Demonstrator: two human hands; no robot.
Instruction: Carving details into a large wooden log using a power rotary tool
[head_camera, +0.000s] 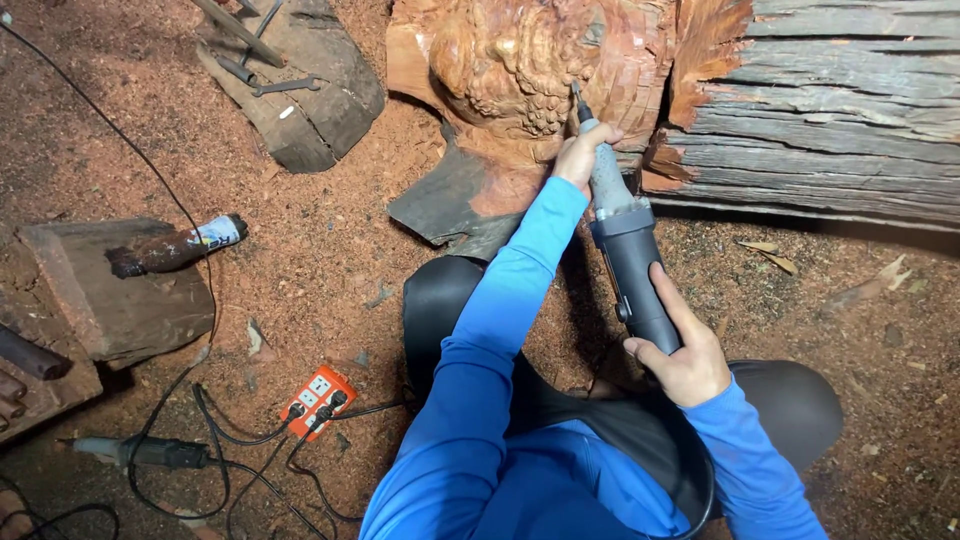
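The person sits on the floor (330, 250), which is covered with reddish sawdust, and both hands hold a grey rotary grinder (628, 250). The right hand (682, 352) is closed around the dark rear body of the tool, and the left hand (582, 152) is wrapped around its lighter front neck, close to the tip. The bit touches the reddish wood carving (520, 70), at a cluster of small round bumps. The carving stands at the top middle of the view and its upper part is cut off by the frame edge. To the right of it, a large weathered log (830, 110) lies across and closes that side; its end also leaves the picture. Under the carving, a dark flat wood slab (440, 205) sticks out toward the person's knee. The open room is mainly on the left: a wide stretch of sawdust between the carving and a wood block (120, 300), on which a dusty bottle (175, 248) lies. Near the left knee, an orange power strip (318, 398) lies with black cables (230, 440) running from it, and a second grinder (140, 452) rests at the lower left. Another wood piece with metal tools (290, 90) lies at the top left. The cable of the held grinder is hidden behind the right arm, and the legs are partly covered by the blue sleeves.
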